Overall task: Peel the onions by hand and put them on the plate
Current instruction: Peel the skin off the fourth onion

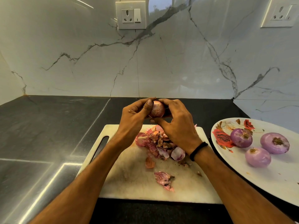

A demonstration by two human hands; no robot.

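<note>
While both the left hand (136,112) and right hand (176,125) curl their fingers around the onion (156,109) held between them, slick skin could let it slip onto the board (129,175), missing the plate (275,183).

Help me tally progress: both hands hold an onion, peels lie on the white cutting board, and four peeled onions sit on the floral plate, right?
Not quite: the head view shows three peeled onions on the floral plate, not four. The rest holds: the left hand and right hand hold an onion, and peels lie on the white cutting board.
</note>
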